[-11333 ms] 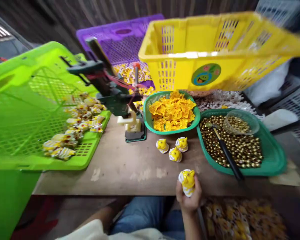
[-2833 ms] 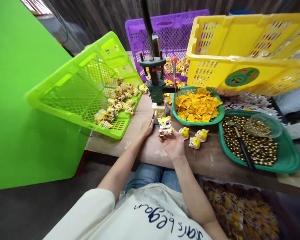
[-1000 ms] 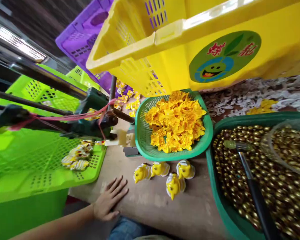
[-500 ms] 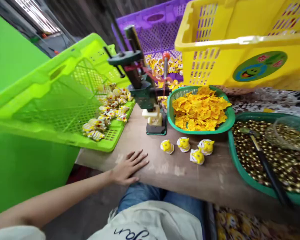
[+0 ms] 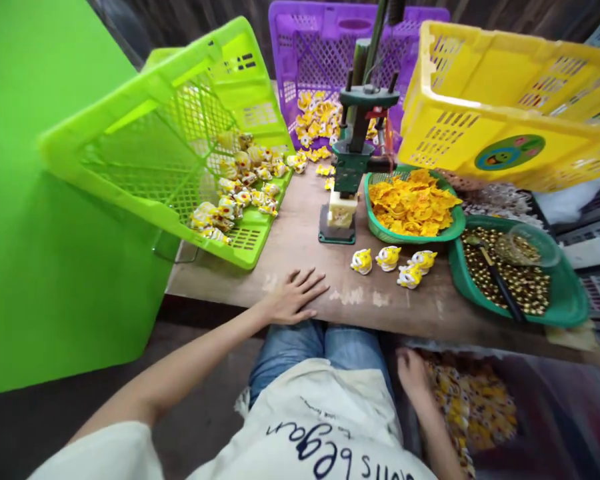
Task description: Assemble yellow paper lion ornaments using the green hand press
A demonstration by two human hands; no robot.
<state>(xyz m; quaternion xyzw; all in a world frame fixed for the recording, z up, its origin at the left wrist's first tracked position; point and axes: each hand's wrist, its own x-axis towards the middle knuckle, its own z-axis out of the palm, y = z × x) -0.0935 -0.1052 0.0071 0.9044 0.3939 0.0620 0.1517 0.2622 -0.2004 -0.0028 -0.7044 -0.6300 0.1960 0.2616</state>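
My left hand [image 5: 296, 298] lies flat on the front of the wooden table [image 5: 260, 283], fingers spread and nothing in them. My right hand [image 5: 414, 373] is low by my right thigh, below the table edge, at the side of a container of yellow-and-white pieces [image 5: 480, 407]. Its fingers look bent and are partly hidden, so any hold is unclear. Several small yellow-and-white animal-shaped figures [image 5: 361, 261] stand on the table. Behind them is a green hand press [image 5: 353, 163] with a cream block [image 5: 342, 209] on its base.
A tipped lime-green crate [image 5: 250, 257] holds yellow-and-white pieces at left. A purple crate [image 5: 310, 60] stands behind, a yellow crate [image 5: 440, 133] at right. Green baskets hold flat yellow pieces [image 5: 413, 203] and gold beads [image 5: 530, 293] with a black-handled spoon [image 5: 503, 283].
The view has shifted, bringing my right hand and the container below the table into sight. My left hand keeps its place flat on the table. The figures have not moved.
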